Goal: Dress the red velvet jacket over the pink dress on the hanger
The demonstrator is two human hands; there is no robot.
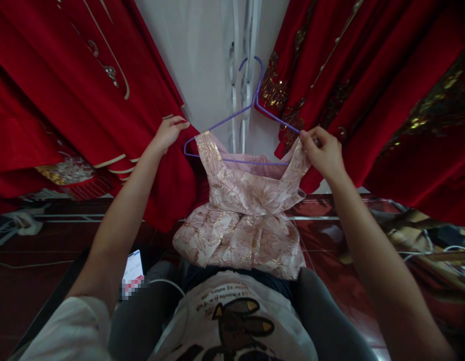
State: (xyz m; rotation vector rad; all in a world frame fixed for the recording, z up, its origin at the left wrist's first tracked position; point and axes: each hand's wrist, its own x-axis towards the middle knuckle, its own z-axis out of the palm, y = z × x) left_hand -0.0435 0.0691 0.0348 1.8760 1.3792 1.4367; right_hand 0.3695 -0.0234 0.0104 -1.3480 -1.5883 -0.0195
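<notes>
A: What takes up most of the view?
B: Red draped fabric (142, 95) on both sides, trimmed with beading and gold sequins, and a pale panel (187, 50) between.

A: And the dress?
B: The pink floral brocade dress (251, 193), with wide straps and gold threads, is in front of the person, its hem close above the lap. Its straps are on a purple hanger (256, 96) whose hook points up.

A: How are the hands?
B: The right hand (326, 153) pinches a strap at the hanger's end. The left hand (170, 131), fingers bent, is just beside the opposite end, in front of the red fabric; whether it grips that cloth, one cannot tell.

A: Anything smaller?
B: A phone (133, 268), screen lit, near the left forearm.
</notes>
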